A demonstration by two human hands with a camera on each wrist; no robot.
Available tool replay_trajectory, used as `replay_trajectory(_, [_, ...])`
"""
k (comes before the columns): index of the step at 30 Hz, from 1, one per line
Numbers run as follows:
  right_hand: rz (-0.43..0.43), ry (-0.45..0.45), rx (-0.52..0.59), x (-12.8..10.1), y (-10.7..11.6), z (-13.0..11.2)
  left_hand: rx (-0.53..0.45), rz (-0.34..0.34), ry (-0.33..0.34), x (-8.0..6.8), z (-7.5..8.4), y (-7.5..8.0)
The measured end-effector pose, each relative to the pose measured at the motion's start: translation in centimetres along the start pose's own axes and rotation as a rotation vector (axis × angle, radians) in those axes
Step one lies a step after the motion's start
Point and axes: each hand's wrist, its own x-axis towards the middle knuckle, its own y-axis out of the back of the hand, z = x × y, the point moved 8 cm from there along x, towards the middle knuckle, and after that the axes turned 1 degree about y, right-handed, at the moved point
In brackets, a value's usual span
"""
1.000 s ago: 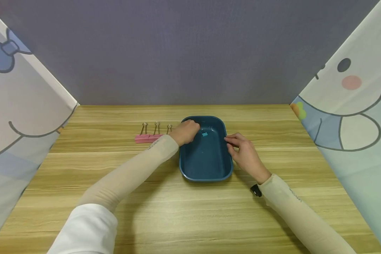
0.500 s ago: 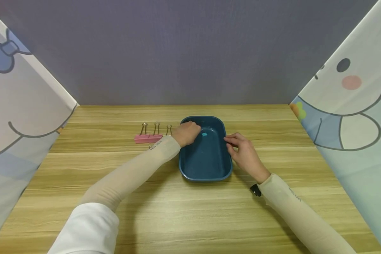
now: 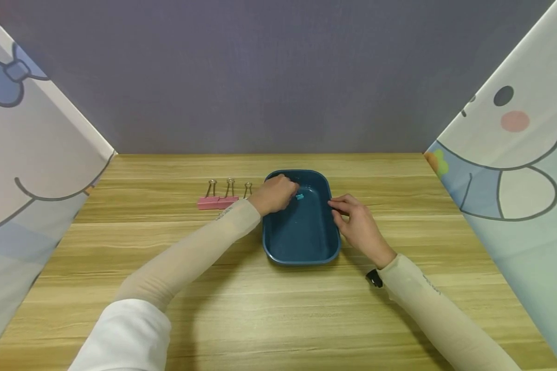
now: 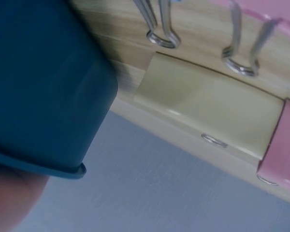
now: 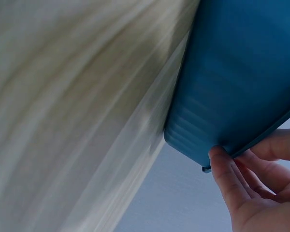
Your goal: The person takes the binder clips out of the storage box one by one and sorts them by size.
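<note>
A dark blue tray [image 3: 301, 242] stands on the wooden table [image 3: 278, 309], a small teal clip [image 3: 299, 196] lying at its far end. My left hand [image 3: 276, 193] reaches over the tray's far left corner, its curled fingertips at the teal clip; whether they pinch it is hidden. My right hand [image 3: 355, 219] holds the tray's right rim. In the right wrist view the thumb [image 5: 227, 174] lies under the rim of the tray [image 5: 241, 72] with the fingers over it. The left wrist view shows the tray's outer wall [image 4: 38, 87].
Left of the tray lie two pink binder clips [image 3: 215, 201] and a third clip [image 3: 247, 189], cream in the left wrist view [image 4: 208, 111] beside a pink one [image 4: 280, 140]. Printed panels close off both sides, a grey wall [image 3: 278, 77] the back.
My left hand has shifted slightly right inside the tray, and its fingers now partly cover the teal clip. My right hand and the tray have stayed still.
</note>
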Motion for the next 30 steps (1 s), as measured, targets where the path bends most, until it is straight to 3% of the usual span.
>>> replay_trajectory(13, [0.007,0.006,-0.005,0.1,0.1,0.2,0.052,0.067,-0.073,-0.4,0.6,1.6])
replay_trajectory(22, [0.006,0.000,-0.001,0.1,0.2,0.2,-0.018,0.112,-0.083,-1.6,0.9,3.2])
replay_trajectory(30, [0.001,-0.015,0.000,0.0,0.2,0.5,-0.053,0.172,-0.142,-3.5,0.8,4.4])
